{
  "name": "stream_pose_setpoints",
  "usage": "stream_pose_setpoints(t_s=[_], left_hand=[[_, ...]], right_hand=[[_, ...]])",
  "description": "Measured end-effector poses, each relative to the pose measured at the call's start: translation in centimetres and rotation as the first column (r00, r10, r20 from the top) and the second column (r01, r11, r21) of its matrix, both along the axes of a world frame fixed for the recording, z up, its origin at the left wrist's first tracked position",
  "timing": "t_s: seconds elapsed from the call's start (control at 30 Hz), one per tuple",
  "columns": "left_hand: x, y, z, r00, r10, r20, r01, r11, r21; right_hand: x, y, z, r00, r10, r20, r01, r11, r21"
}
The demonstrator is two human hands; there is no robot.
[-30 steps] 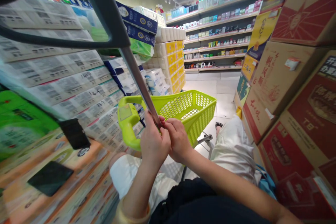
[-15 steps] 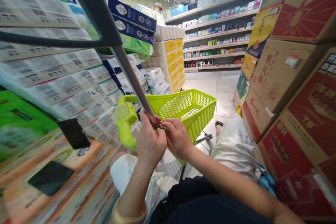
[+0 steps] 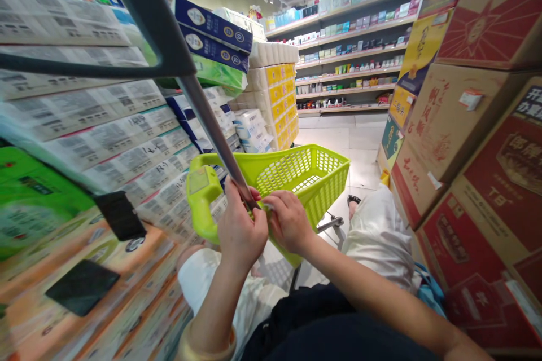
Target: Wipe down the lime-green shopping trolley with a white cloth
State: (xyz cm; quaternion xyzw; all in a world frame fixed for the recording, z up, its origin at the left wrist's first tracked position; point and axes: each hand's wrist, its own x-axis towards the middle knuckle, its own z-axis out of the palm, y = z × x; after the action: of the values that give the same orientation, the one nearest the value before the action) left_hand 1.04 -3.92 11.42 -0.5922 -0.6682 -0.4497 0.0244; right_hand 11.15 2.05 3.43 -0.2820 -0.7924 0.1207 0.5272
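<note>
A lime-green plastic shopping basket point(image 3: 311, 172) on wheels stands on the aisle floor in front of me. Its long grey metal pull handle point(image 3: 207, 118) rises up and left to a dark grip near the camera. My left hand point(image 3: 240, 229) is wrapped around the lower end of that rod. My right hand point(image 3: 288, 221) pinches the rod's base right beside it, fingers curled. I sit low with my knees in white trousers either side of the basket.
Stacked tissue and paper packs point(image 3: 97, 130) wall the left side. Red and brown cartons point(image 3: 474, 124) are piled on the right. Tiled floor point(image 3: 339, 138) leads to product shelves point(image 3: 351, 62) at the back. A toilet-roll stack point(image 3: 275, 90) stands mid-aisle left.
Both hands have slid slightly down and left along the rod. The handle has tilted a little further left. The basket has barely moved.
</note>
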Motion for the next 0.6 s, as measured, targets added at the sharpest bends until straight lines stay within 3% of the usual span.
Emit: stream_pose_setpoints(t_s=[0.13,0.33,0.43,0.6], left_hand=[[0.0,-0.1,0.2,1.000,0.008,-0.017,-0.008,1.000,0.004],[-0.5,0.0,0.0,1.000,0.017,0.018,-0.017,1.000,0.002],[-1.1,0.1,-0.2,0.998,-0.043,0.043,0.042,0.999,0.028],[-1.6,0.0,-0.3,0.998,-0.044,0.052,0.043,0.999,0.034]], right_hand=[[0.9,1.1,-0.7,0.991,-0.133,-0.012,0.131,0.986,-0.106],[-1.3,-0.9,0.4,0.999,0.020,-0.027,-0.020,1.000,0.015],[-0.8,-0.3,0.1,0.999,0.044,-0.004,-0.044,0.999,0.026],[1.2,1.7,-1.3,0.993,-0.114,0.018,0.115,0.990,-0.081]])
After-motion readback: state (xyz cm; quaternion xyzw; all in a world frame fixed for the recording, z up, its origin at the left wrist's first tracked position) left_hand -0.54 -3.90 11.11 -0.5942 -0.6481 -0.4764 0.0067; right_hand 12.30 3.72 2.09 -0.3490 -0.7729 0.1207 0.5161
